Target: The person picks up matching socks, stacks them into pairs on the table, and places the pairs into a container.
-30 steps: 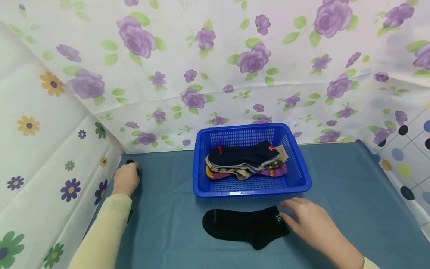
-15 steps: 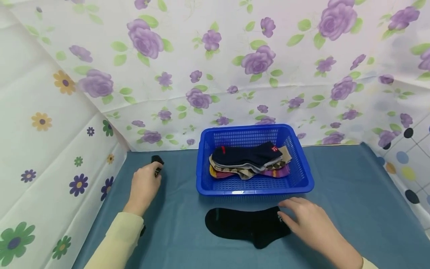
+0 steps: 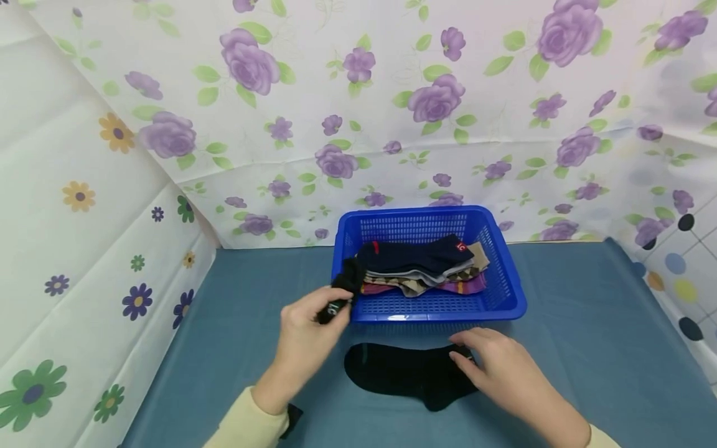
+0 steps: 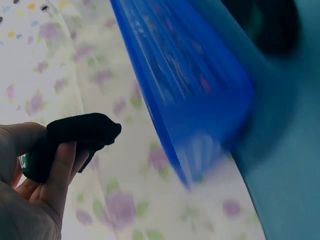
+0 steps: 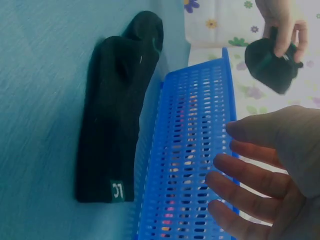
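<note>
My left hand [image 3: 308,333] pinches a black sock [image 3: 350,277] by its cuff, where a small white logo shows. The sock hangs over the left front corner of the blue basket [image 3: 437,317]. In the left wrist view, the held sock [image 4: 75,132] looks bunched between thumb and fingers. Another black sock [image 3: 406,373] lies flat on the table in front of the basket. By its cuff is my right hand [image 3: 498,367], fingers relaxed. The right wrist view shows that hand [image 5: 270,170] holding nothing, apart from the flat sock [image 5: 112,120].
Inside the basket lies a stack of folded socks, a dark navy sock [image 3: 414,256] on top. A black item [image 3: 292,420] is partly hidden under my left forearm. Flowered cloth [image 3: 336,93] stands behind the blue-green table [image 3: 588,311].
My left hand has moved right from the table's far left edge to the basket, carrying the black sock. My right hand has stayed by the flat sock, shifting slightly left.
</note>
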The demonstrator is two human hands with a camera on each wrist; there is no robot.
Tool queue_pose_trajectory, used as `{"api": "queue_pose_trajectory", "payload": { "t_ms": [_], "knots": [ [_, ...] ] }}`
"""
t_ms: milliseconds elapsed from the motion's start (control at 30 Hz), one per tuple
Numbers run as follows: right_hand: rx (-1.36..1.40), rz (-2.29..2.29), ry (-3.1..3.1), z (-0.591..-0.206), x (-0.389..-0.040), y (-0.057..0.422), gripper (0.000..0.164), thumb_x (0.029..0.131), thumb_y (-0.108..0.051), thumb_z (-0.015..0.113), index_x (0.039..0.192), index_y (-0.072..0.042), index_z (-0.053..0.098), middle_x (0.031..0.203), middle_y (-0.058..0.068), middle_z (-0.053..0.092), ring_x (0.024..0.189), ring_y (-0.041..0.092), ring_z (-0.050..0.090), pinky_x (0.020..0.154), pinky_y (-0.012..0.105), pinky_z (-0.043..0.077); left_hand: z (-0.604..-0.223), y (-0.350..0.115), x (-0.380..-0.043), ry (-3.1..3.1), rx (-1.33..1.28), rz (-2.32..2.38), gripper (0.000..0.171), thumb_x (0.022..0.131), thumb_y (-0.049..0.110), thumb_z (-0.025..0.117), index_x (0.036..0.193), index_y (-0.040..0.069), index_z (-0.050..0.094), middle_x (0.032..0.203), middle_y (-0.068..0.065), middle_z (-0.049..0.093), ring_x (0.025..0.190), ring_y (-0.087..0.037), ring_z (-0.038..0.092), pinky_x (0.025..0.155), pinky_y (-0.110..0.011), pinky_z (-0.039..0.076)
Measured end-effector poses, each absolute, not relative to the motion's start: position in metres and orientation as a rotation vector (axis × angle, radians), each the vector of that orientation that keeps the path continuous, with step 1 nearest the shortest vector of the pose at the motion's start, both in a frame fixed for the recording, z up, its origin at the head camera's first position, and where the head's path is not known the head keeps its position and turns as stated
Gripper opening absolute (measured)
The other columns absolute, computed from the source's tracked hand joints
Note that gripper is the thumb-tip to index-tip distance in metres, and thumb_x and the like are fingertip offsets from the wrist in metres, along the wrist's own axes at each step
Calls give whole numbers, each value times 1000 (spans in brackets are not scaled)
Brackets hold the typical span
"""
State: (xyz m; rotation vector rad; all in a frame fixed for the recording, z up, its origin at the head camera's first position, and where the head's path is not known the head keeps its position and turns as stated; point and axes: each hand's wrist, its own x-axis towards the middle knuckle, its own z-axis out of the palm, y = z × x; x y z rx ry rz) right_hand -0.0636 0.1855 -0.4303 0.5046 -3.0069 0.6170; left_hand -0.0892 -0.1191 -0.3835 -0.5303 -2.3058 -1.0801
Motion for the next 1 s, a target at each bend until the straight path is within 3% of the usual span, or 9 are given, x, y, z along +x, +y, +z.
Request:
{"api": "queue_pose_trajectory", "payload": {
  "t_ms": [100,200,333,433,600,767,833,900,1000],
  "knots": [
    [538,641,-2951,-431,-62,183,18,83,-35,70,100,-32,67,95,-14,68,85,2,62,71,27,54,-390,-98,-80,-2307,-580,-1221,20,80,8,71,96,20,70,100,7,69,87,-5,65,68,-16,53],
    [596,707,-2867,-431,-59,178,35,83,-39,69,116,-31,61,107,-13,66,92,2,63,74,26,54,-396,-82,-76,-2350,-615,-1310,20,81,10,71,98,21,69,102,9,68,82,-3,62,63,-15,51],
    [715,823,-2718,-430,-57,168,57,84,-42,67,135,-27,47,124,-8,59,101,5,61,77,26,54,-402,-64,-76,-2424,-674,-1368,20,83,11,69,101,21,68,104,12,66,91,0,61,70,-17,52],
    [761,879,-2601,-430,-56,162,65,81,-37,71,138,-26,43,122,-6,58,99,5,59,75,25,54,-405,-55,-77,-2464,-729,-1383,21,84,13,68,104,21,67,106,12,66,100,1,60,78,-19,53],
    [767,953,-2577,-431,-56,155,74,80,-35,72,142,-24,36,120,-7,57,96,5,59,74,24,53,-407,-47,-75,-2534,-772,-1411,28,86,16,66,113,22,61,114,7,64,103,-2,61,78,-17,52],
    [756,949,-2649,-433,-55,152,78,80,-43,70,145,-24,30,127,-5,55,102,9,60,78,30,54,-408,-46,-72,-2613,-779,-1604,46,91,22,60,133,24,41,121,-1,63,94,-3,65,69,-15,52],
    [723,927,-2670,-433,-56,152,80,80,-47,69,145,-25,29,128,-4,54,103,9,60,79,31,54,-407,-46,-71,-2650,-767,-1676,52,94,23,56,139,27,31,125,-2,61,72,-1,66,57,-15,51],
    [689,915,-2686,-433,-57,152,81,80,-51,67,146,-25,28,127,-3,55,104,10,60,79,32,54,-406,-46,-71,-2689,-747,-1714,53,96,22,51,141,30,25,131,-1,57,51,0,57,46,-16,46],
    [624,907,-2710,-430,-59,151,81,81,-54,63,146,-24,27,116,-3,60,93,8,62,72,29,54,-404,-47,-72,-2722,-756,-1701,49,96,14,46,138,30,27,133,2,54,31,-8,30,35,-22,33]
  ]
}}
